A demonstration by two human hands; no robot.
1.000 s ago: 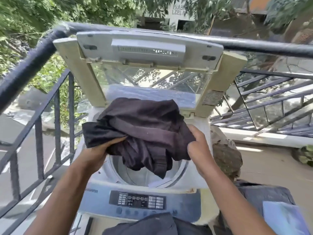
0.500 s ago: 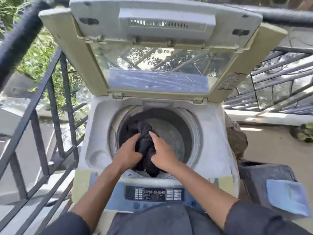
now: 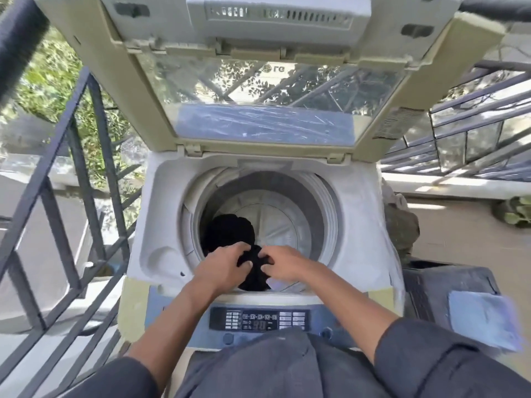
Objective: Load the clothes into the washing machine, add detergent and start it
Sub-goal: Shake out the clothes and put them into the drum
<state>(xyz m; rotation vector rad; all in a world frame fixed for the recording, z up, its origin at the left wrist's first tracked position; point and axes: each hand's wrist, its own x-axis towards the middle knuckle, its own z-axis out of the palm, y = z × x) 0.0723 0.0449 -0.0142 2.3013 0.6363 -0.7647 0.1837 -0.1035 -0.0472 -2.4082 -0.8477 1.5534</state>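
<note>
At the far left a dark metal railing [image 3: 71, 173] ran along the edge of the balcony, with green leaves behind it. Just right of it stood the washing machine [image 3: 161, 225], its lid [image 3: 264, 90] propped upright at the back, so the drum [image 3: 287, 208] lay open from above.

Inside the drum, a bundle of dark clothes [image 3: 230, 231] sat against the left and near wall, reaching up to the rim closest to the person. The left hand [image 3: 222, 268] was over the near rim, its fingers curled into the dark fabric and gripping it. Beside it, almost touching, the right hand [image 3: 283, 264] had its fingers bent into the same bundle, pinching the cloth from the right. The far and right part of the drum floor showed bare grey.

Below the hands, the control panel [image 3: 258, 318] ran across the front of the machine with rows of small buttons and a display. Right of the machine stood a dark bin [image 3: 448, 282], and a pale blue cloth [image 3: 485, 317] lay on its near corner.
</note>
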